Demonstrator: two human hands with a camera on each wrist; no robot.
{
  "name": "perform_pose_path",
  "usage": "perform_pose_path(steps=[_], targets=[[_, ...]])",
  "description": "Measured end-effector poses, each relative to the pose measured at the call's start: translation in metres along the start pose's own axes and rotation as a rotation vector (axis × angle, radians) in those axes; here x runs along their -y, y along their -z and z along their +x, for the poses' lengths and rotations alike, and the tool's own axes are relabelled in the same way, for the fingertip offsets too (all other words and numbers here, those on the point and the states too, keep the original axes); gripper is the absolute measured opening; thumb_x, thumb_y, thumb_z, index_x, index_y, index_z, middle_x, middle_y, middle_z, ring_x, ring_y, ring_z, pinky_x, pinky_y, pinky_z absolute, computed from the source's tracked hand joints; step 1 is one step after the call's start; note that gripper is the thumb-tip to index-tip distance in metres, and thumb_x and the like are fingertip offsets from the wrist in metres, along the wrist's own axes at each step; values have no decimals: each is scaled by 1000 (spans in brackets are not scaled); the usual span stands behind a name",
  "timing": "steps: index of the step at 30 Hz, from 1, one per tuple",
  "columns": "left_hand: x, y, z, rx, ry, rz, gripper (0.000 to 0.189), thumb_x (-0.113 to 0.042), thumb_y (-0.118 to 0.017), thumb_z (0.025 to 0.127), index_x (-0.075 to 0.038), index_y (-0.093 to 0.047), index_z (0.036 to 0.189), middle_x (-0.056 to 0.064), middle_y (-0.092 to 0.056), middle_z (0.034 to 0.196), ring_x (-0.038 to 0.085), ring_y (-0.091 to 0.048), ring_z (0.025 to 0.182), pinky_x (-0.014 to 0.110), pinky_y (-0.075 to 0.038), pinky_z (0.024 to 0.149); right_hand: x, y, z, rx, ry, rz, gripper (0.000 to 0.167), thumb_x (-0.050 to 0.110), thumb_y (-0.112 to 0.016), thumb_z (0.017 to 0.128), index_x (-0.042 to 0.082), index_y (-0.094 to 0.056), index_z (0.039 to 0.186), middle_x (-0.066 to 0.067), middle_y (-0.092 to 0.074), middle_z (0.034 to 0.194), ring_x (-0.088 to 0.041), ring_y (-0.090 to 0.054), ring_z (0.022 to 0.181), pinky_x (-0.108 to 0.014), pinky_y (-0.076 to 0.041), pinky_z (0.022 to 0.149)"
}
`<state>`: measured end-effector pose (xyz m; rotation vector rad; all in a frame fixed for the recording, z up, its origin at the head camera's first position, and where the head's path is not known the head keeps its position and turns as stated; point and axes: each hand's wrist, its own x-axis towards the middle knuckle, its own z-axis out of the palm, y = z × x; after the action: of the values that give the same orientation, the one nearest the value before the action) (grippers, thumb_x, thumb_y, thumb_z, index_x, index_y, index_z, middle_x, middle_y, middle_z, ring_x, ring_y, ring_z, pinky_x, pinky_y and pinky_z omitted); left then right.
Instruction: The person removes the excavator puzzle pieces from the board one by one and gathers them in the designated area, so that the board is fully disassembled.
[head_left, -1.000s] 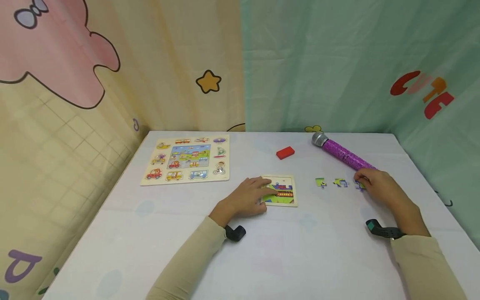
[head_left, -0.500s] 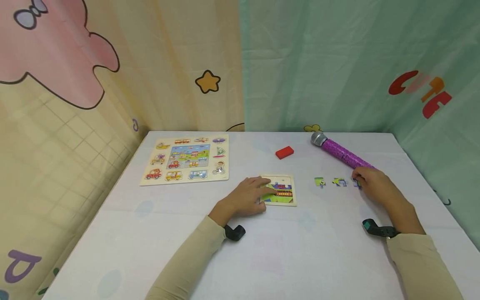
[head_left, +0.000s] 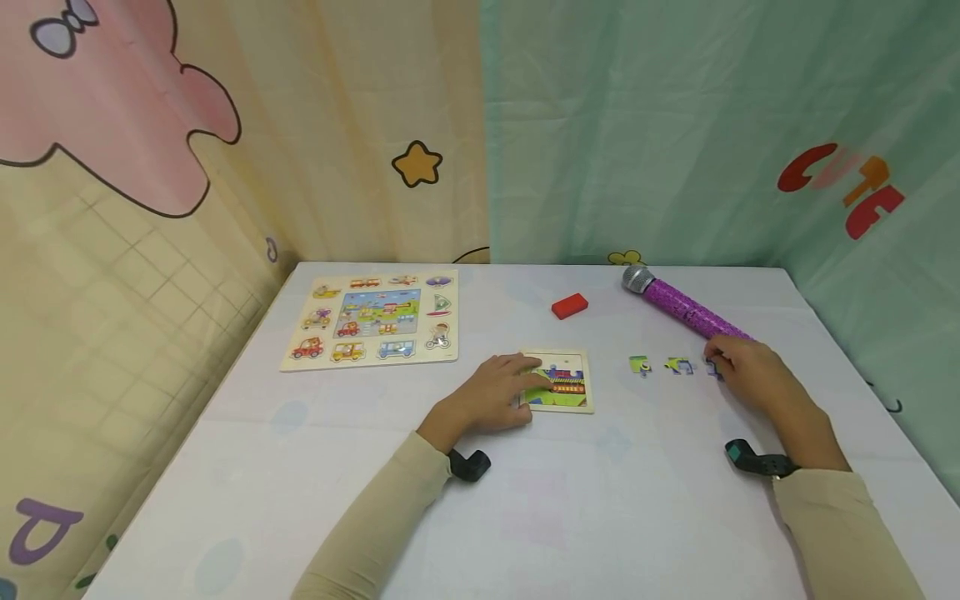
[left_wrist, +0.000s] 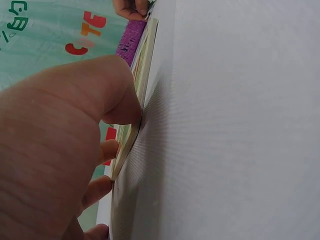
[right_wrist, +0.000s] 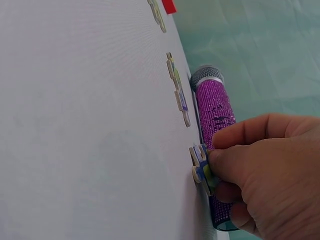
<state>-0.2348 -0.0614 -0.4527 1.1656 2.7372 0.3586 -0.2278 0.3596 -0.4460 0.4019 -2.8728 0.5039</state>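
Observation:
My left hand (head_left: 491, 393) lies over the left side of a small wooden jigsaw board (head_left: 558, 404) with a train picture. Its fingers stretch across the picture, and the thumb touches the near edge in the left wrist view. At the right, my right hand (head_left: 757, 375) pinches a blue and green puzzle piece (right_wrist: 201, 167) between thumb and fingers, at the table surface. That piece is partly hidden by the fingers. Left of it lie two loose pieces, a middle one (head_left: 678, 366) and a green one (head_left: 641, 365), in a row.
A purple glittery microphone (head_left: 686, 308) lies just behind my right hand. Toward the back sits a red block (head_left: 570, 306). A larger picture puzzle board (head_left: 442, 350) lies at the back left of the white table (head_left: 525, 517). Curtains hang behind and beside the table.
My right hand has shifted slightly left with the puzzle piece at its fingertips, then stayed nearly still. The left hand has kept its place on the board.

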Motion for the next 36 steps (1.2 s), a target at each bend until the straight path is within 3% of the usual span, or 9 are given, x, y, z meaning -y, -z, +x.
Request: perform_pose_path(steps=[13, 17, 21, 23, 26, 31, 36], targets=[[0, 2, -1, -16, 8, -39, 66, -26, -58, 90, -27, -42, 154, -3, -37, 158, 20, -28, 148, 41, -18, 121, -1, -2, 0, -30, -5, -25, 15, -8, -72, 87, 2, -68, 98, -18, -70, 90, -32, -59, 75, -57, -52, 72], [1, 2, -1, -22, 24, -83, 73, -24, -60, 90, -27, -34, 158, -5, -35, 160, 17, -27, 148, 42, -18, 122, 6, 2, 2, -5, -9, -33, 17, -3, -71, 90, 0, -68, 106, -23, -70, 98, -39, -63, 83, -61, -52, 78], [4, 1, -3, -35, 66, -155, 85, -25, -65, 90, -28, -22, 162, -5, -29, 163, 15, -24, 149, 41, -18, 121, 41, 14, 7, -12, 78, -10, 26, 2, -72, 92, 0, -68, 118, -21, -71, 103, -39, -66, 89, -58, -56, 79], [6, 0, -4, -46, 85, -188, 90, -28, -68, 90, -28, -16, 163, -3, -22, 166, 17, -21, 150, 42, -20, 121, 69, 17, 12, -17, 153, 25, 28, 3, -73, 92, 2, -69, 120, -14, -73, 103, -31, -67, 88, -50, -59, 75], [9, 2, -5, -55, 121, -215, 95, -34, -70, 90, -28, -11, 164, 1, -14, 168, 21, -14, 152, 44, -20, 121, 113, 11, 23, 56, 252, 110, 31, 6, -74, 93, 5, -69, 123, -8, -73, 107, -21, -66, 88, -41, -59, 71], [14, 6, -8, -31, 160, -221, 88, -40, -70, 91, -16, -22, 161, 5, -20, 166, 22, -16, 152, 40, -20, 121, 174, -24, 43, 285, 320, 176, 36, 19, -73, 95, 7, -67, 128, -6, -67, 114, -17, -63, 94, -35, -58, 82], [16, 6, -6, -15, 134, -239, 81, -44, -72, 91, -8, -36, 154, 5, -31, 162, 21, -25, 149, 35, -23, 120, 202, -53, 51, 325, 320, 45, 39, 26, -76, 93, 7, -68, 125, -3, -59, 106, -17, -53, 90, -29, -52, 73]])
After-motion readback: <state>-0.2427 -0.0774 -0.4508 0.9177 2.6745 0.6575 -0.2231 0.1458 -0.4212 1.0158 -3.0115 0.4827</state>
